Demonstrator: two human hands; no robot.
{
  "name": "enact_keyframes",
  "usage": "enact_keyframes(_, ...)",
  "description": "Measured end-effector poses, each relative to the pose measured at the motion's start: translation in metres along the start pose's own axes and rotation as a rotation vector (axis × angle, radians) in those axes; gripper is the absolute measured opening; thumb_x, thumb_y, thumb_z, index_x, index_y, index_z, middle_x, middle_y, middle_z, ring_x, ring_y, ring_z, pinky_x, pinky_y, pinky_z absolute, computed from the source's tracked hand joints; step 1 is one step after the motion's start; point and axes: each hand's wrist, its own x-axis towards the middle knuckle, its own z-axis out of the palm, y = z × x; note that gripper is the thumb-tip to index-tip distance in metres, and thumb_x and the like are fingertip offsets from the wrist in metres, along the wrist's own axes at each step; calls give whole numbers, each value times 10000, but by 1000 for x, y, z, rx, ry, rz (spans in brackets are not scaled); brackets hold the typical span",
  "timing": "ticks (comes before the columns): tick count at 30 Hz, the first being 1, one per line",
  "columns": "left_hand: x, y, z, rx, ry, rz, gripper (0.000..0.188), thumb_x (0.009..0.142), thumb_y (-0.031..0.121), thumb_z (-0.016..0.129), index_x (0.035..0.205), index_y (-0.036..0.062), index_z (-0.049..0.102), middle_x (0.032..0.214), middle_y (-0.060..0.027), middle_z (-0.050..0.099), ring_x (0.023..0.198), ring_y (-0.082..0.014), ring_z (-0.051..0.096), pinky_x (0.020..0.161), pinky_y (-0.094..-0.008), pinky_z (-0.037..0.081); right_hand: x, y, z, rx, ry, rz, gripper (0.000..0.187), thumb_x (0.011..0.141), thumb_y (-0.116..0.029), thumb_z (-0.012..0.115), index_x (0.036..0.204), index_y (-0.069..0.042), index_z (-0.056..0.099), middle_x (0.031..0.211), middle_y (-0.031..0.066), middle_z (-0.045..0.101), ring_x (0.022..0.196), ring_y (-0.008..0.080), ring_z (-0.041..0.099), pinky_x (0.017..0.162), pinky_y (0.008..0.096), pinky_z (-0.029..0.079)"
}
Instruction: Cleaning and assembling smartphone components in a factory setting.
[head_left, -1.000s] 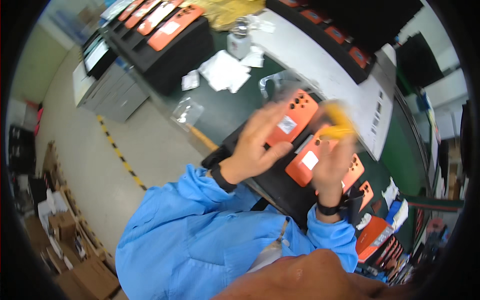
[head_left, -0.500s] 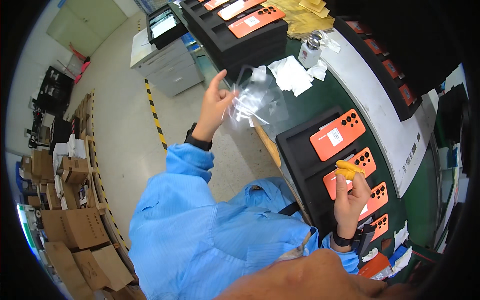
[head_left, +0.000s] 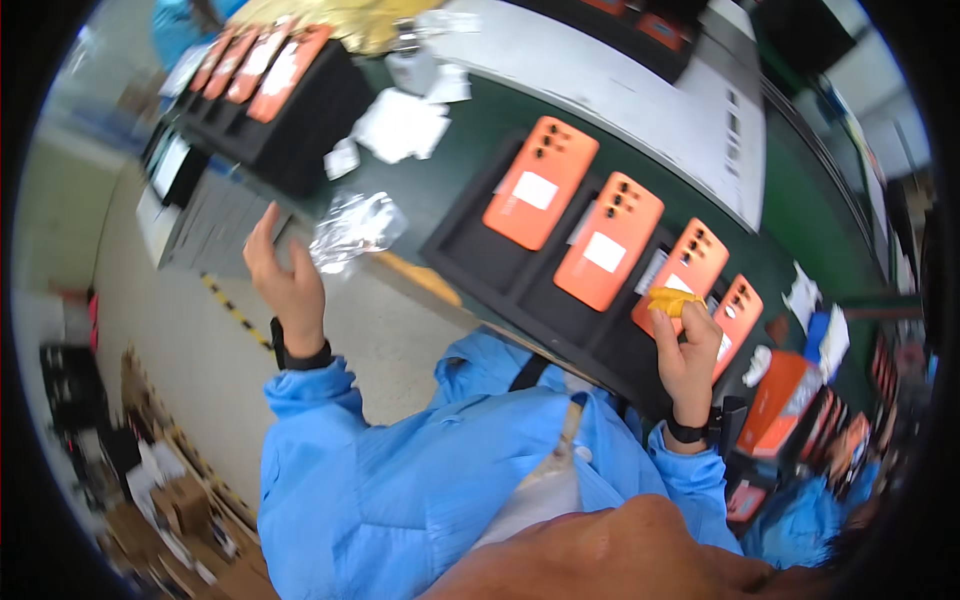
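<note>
Fingers of right hand (head_left: pixel 688 345) pinch yellow cloth (head_left: pixel 672 300); left hand (head_left: pixel 285 280) spread; black tray (head_left: pixel 480 270) holds orange phones (head_left: pixel 541 182).

It was a factory assembly line for phones. Orange phones (head_left: pixel 541 182) lay in rows in black trays (head_left: pixel 470 262) along a green workbench (head_left: pixel 800 200), with more trays (head_left: pixel 290 130) stacked further down. The worker wore a blue coat (head_left: pixel 400 470), yellow-and-black tape (head_left: pixel 232 310) marked the floor, and cardboard boxes (head_left: pixel 180 505) stood about.
</note>
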Motion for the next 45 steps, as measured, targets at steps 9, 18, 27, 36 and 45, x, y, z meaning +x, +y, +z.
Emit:
enact_keyframes(9,-56,169,71,-718,-698,496,285,796,-29,662,1074,22,694,1026,-116,692,917,-287,638,820,-390,516,-90,76,-51,-293,540,288,180,960,-104,638,1056,45,671,931,182,687,857,295,671,772,367,513)
enact_keyframes(18,-91,237,91,-592,-1118,898,646,780,316,792,1358,116,585,1485,-93,473,1392,-419,373,1085,-562,383,-126,97,-48,-476,379,336,488,886,-165,711,1295,56,563,1361,242,553,1241,421,504,1062,457,403)
enact_keyframes(27,-113,259,99,-483,-1244,973,739,785,490,750,1411,151,552,1553,-91,404,1474,-362,293,1149,-592,275,-116,102,-43,-439,246,350,644,863,-259,736,1402,17,516,1473,254,455,1319,445,456,1090,475,390)
enact_keyframes(36,-113,258,99,-371,-1242,1005,637,833,465,723,1385,178,583,1562,-60,401,1476,-327,304,1165,-576,247,-109,98,-48,-471,107,359,649,829,-323,758,1387,-57,564,1493,188,461,1289,479,405,1091,543,333)
enact_keyframes(45,-112,259,98,-364,-1207,965,532,830,199,709,1355,190,621,1543,-72,445,1456,-355,341,1168,-577,231,-120,108,-43,-270,433,355,437,877,-186,720,1243,25,612,1294,225,602,1156,440,531,993,481,424)
